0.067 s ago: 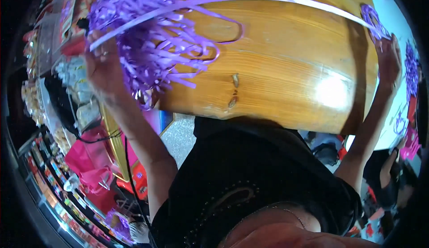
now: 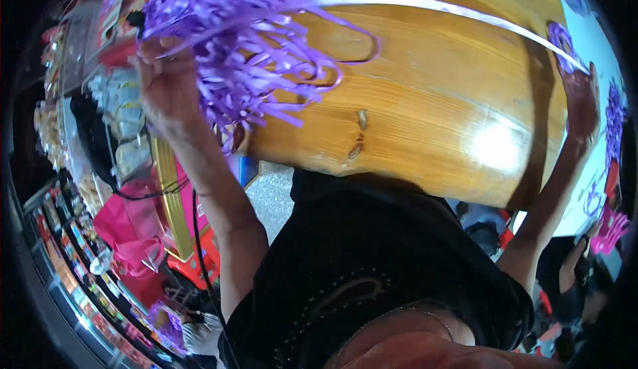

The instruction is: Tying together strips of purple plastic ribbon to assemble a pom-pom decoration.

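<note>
A long, flat purple ribbon (image 2: 425, 2) runs in an arch above the wooden table, from one of my hands to the other. My left hand (image 2: 169, 87) is at the table's left end, its fingers closed at the ribbon's left end and somewhat blurred. Right beside it spreads a big tangled heap of purple ribbon strips (image 2: 246, 50), some ending in loops. Out past the table's right edge, my right hand (image 2: 581, 100) pinches the ribbon's other end. A small looped purple bundle (image 2: 563, 42) lies close to those fingertips.
The glossy wooden table (image 2: 425, 116) lies before me, a white surface (image 2: 598, 43) along its right side. More purple strips (image 2: 613, 123) sit there, near another person's arm (image 2: 578, 256). Clear packages (image 2: 123, 103), pink bags (image 2: 133, 236) and stocked shelves (image 2: 86, 296) fill the left.
The whole view has shifted slightly, so the table and ribbon heap appear farther right. My left hand has moved a little, its ribbon end now more blurred; both hands keep the ribbon stretched.
</note>
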### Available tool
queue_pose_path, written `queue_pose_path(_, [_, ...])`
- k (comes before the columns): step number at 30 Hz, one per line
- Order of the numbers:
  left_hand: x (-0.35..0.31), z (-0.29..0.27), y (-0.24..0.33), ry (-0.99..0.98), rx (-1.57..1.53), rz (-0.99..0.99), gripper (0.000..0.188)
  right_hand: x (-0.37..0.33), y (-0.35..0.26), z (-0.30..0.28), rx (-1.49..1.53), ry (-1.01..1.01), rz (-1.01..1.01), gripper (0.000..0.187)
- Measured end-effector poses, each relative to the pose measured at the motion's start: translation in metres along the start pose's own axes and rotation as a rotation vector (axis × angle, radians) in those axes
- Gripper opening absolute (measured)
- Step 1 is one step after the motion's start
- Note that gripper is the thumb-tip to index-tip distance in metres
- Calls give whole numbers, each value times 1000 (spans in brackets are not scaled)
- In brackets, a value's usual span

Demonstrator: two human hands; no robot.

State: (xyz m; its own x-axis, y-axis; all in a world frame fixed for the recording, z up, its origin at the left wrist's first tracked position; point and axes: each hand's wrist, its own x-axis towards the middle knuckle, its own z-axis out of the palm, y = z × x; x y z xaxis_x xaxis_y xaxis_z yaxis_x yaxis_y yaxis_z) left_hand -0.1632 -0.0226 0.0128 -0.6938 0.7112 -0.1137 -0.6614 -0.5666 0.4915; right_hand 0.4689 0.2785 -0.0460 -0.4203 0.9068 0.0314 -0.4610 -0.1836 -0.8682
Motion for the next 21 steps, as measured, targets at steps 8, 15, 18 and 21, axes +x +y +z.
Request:
queue_pose_path(8, [-50,46,-95,-339,262,-184,27,-10,-27,3,-1082,93,-194,27])
queue_pose_path(15, [-91,71,-133,-490,728,-101,23,-21,33,247,-414,-135,-328,25])
queue_pose_path(18, [-104,74,-138,-450,787,-64,30,-20,56,276,-513,-336,-235,20])
queue_pose_path(21, [-101,68,-137,-625,816,-95,13,-31,69,314,-701,-339,-223,18])
